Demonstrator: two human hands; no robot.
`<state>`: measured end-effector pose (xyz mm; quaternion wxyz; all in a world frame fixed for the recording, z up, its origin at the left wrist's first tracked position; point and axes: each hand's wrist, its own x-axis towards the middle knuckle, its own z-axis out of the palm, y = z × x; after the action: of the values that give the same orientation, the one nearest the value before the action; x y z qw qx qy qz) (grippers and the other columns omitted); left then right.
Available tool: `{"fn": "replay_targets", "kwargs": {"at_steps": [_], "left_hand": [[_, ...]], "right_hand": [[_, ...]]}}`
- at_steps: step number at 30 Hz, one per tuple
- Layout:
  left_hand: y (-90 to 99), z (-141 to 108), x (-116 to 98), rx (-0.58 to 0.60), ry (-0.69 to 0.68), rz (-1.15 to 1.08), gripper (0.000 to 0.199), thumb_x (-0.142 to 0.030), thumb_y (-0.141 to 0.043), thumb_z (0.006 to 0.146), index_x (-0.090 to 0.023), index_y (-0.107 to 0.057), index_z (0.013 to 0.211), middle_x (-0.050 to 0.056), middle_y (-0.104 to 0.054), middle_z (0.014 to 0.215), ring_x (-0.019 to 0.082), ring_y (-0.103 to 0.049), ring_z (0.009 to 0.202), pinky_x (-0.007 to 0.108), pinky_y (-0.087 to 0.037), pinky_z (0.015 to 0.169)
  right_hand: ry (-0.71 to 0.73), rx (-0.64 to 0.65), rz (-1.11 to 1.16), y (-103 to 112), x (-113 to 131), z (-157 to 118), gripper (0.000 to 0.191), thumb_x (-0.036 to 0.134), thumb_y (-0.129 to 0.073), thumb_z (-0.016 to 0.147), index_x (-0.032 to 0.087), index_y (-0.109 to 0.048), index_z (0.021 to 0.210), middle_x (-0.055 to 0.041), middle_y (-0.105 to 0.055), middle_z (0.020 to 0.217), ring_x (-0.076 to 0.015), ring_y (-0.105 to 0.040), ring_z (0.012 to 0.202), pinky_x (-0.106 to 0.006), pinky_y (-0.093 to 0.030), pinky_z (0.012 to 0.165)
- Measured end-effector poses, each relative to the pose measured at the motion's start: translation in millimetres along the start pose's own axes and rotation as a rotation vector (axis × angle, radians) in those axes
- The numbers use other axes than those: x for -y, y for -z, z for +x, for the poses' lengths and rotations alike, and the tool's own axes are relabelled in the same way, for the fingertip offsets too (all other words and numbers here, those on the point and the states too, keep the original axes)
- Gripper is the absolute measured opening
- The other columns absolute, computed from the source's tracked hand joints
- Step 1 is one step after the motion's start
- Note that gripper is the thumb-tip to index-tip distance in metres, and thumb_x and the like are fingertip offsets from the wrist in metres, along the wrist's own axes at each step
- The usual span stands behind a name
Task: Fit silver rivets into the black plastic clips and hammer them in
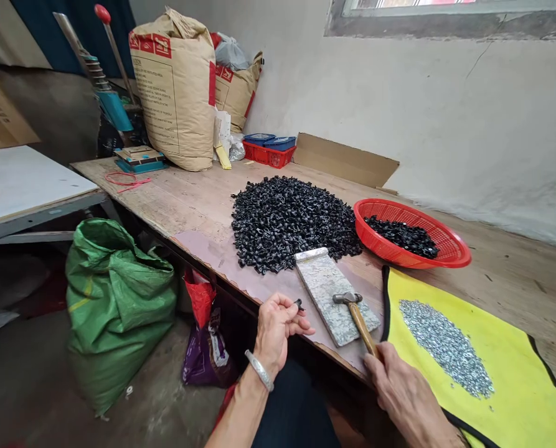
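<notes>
At lower centre our left hand [278,328] pinches a black part [299,304]; at lower right our right hand [401,387] curls its fingers round a hammer [360,320]

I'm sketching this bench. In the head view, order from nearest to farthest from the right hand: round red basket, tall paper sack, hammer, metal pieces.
1. Hammer: gripped in the right hand.
2. Metal pieces: on the yellow cloth.
3. Round red basket: beyond the cloth.
4. Tall paper sack: far back, left.

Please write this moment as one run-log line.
left hand: holds black part | right hand: holds hammer | hammer head: over slab, contact unclear
</notes>
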<state>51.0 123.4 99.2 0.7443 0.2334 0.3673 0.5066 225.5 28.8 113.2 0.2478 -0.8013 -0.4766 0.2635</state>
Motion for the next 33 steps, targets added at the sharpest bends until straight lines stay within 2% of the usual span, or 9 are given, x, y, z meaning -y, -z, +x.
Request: {"fn": "replay_targets", "kwargs": {"at_steps": [2,5,7,9,11,14,27,30,33], "left_hand": [[1.9,-3.3,-4.7,0.026,-0.012,-0.043,0.022,-0.023,-0.066,0.067,-0.015,-0.046,0.068,0.001,-0.061,0.058,0.011,-0.057,0.047,0.035,-0.056,0.055],[0.2,-7.3,-9.0,0.038,-0.025,-0.078,0.021,-0.024,-0.067,0.069,-0.015,-0.047,0.072,-0.002,-0.058,0.058,0.011,-0.056,0.048,0.034,-0.055,0.054],[-2.1,-9.4,-10.0,0.021,-0.036,-0.082,0.021,-0.024,-0.067,0.069,-0.016,-0.048,0.073,-0.003,-0.057,0.057,0.010,-0.055,0.048,0.032,-0.055,0.052],[-3.6,-11.3,-10.4,-0.005,-0.049,-0.073,0.021,-0.025,-0.067,0.069,-0.016,-0.049,0.074,-0.004,-0.055,0.056,0.010,-0.053,0.046,0.030,-0.054,0.050],[-3.3,-12.8,-10.9,-0.039,-0.062,-0.058,0.022,-0.026,-0.068,0.069,-0.016,-0.050,0.075,-0.004,-0.054,0.055,0.009,-0.052,0.045,0.028,-0.053,0.048],[-0.5,-14.0,-12.3,-0.078,-0.071,-0.026,0.023,-0.027,-0.068,0.068,-0.016,-0.050,0.075,-0.004,-0.053,0.053,0.009,-0.051,0.043,0.026,-0.051,0.046],[-0.4,-21.7,-12.7,-0.049,-0.105,-0.009,0.017,-0.022,-0.064,0.069,-0.015,-0.052,0.077,-0.005,-0.053,0.051,0.010,-0.052,0.042,0.024,-0.049,0.045],[-2.0,-26.7,-14.7,-0.058,-0.125,0.006,0.016,-0.020,-0.065,0.068,-0.015,-0.053,0.077,-0.005,-0.054,0.051,0.010,-0.054,0.042,0.023,-0.048,0.045],[-5.0,-32.5,-15.5,-0.059,-0.154,0.029,0.014,-0.018,-0.065,0.067,-0.015,-0.055,0.075,-0.005,-0.055,0.052,0.011,-0.056,0.041,0.023,-0.048,0.045]], "right_hand": [[0.083,-0.048,-0.301,10.6,9.0,9.4,0.024,0.037,-0.051,0.076,0.022,-0.049,0.057,-0.0036,-0.053,0.051,-0.0200,-0.055,0.047,-0.029,-0.033,0.045],[0.195,-0.119,-0.790,28.7,31.8,41.3,0.033,0.043,-0.047,0.082,0.022,-0.053,0.057,-0.0068,-0.058,0.054,-0.0239,-0.059,0.055,-0.029,-0.030,0.048],[0.303,-0.209,-0.830,33.4,47.8,71.3,0.028,0.035,-0.042,0.087,0.020,-0.061,0.073,-0.0074,-0.065,0.067,-0.0215,-0.061,0.061,-0.028,-0.032,0.050],[0.421,-0.197,-0.799,28.5,60.0,101.0,0.025,0.025,-0.040,0.087,0.020,-0.065,0.084,-0.0069,-0.068,0.085,-0.0183,-0.063,0.075,-0.026,-0.036,0.058],[0.481,-0.141,-0.799,16.7,67.0,124.2,0.024,0.022,-0.043,0.085,0.021,-0.067,0.085,-0.0048,-0.067,0.091,-0.0161,-0.061,0.083,-0.024,-0.036,0.063],[0.472,-0.076,-0.838,-0.9,69.4,142.3,0.023,0.020,-0.045,0.082,0.020,-0.068,0.078,-0.0059,-0.067,0.086,-0.0162,-0.061,0.077,-0.024,-0.035,0.060],[0.302,-0.012,-0.822,-2.7,73.7,152.7,0.023,0.013,-0.046,0.074,0.011,-0.066,0.085,-0.0173,-0.067,0.082,-0.0252,-0.063,0.077,-0.029,-0.039,0.062],[0.359,0.024,-0.724,3.4,78.7,138.4,0.018,0.009,-0.047,0.070,0.012,-0.061,0.080,-0.0134,-0.064,0.076,-0.0216,-0.060,0.071,-0.028,-0.038,0.061],[0.460,0.050,-0.567,8.6,86.3,100.6,0.016,0.015,-0.038,0.080,0.017,-0.055,0.079,-0.0072,-0.061,0.076,-0.0166,-0.057,0.070,-0.026,-0.040,0.064]]}}
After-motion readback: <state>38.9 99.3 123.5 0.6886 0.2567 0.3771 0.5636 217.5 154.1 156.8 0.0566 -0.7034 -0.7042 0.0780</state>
